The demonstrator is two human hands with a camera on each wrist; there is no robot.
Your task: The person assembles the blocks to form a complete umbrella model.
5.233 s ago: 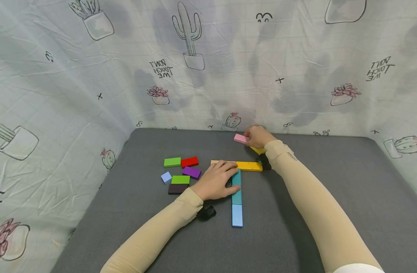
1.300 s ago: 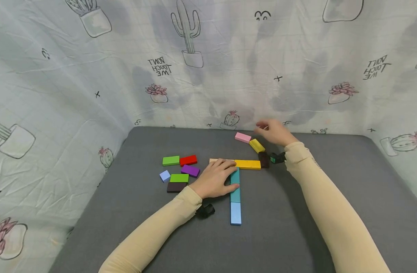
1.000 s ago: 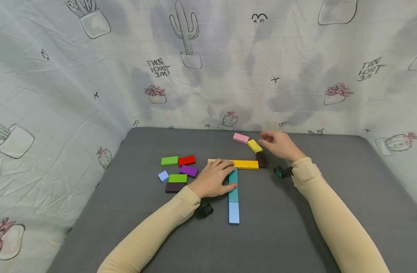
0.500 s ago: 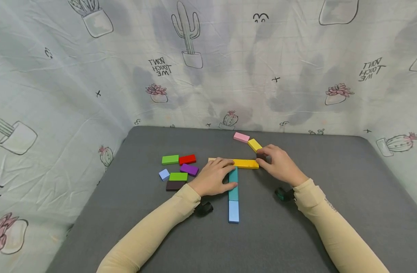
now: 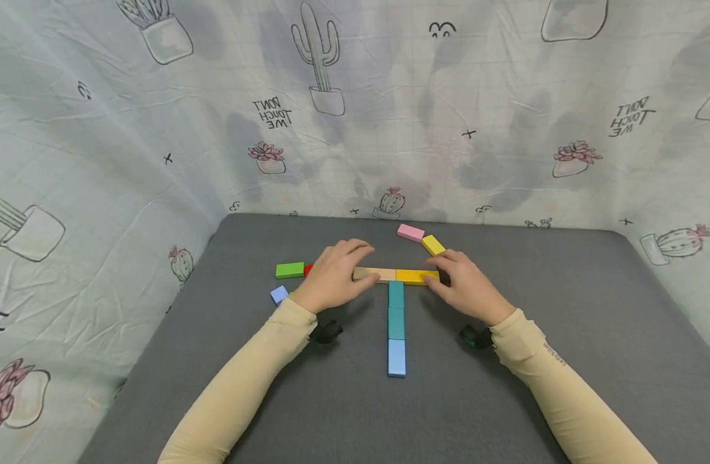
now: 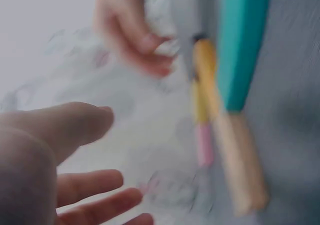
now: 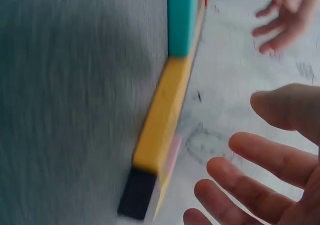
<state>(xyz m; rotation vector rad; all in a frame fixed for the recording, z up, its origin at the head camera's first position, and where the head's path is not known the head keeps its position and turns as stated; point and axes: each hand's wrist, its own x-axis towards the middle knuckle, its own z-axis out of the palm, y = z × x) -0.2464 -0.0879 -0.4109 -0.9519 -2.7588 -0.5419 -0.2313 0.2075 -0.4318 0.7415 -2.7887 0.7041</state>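
My left hand (image 5: 334, 274) hovers with loosely bent fingers, its thumb overlapping the beige block (image 5: 375, 275) in the head view. Over the right end of the orange-yellow block (image 5: 413, 277) hangs my right hand (image 5: 465, 283), thumb and fingers apart. Both wrist views show nothing in either hand. Beige and orange-yellow lie end to end as a bar. From their joint, two teal blocks (image 5: 396, 322) and a light blue block (image 5: 396, 357) run toward me. A dark block (image 7: 137, 194) touches the orange-yellow end, mostly hidden in the head view. Yellow (image 5: 433, 245) and pink (image 5: 410, 232) blocks continue beyond it.
Left of the bar lie a green block (image 5: 289, 270), a red block (image 5: 309, 269) partly covered by my left hand, and a small blue block (image 5: 279, 295). A printed cloth (image 5: 355, 161) stands behind the grey tabletop (image 5: 447, 412).
My right hand has left the pink block, drawn back right, then come forward to the dark block and the bar's right end. My left hand has lifted off the blocks and shifted left.
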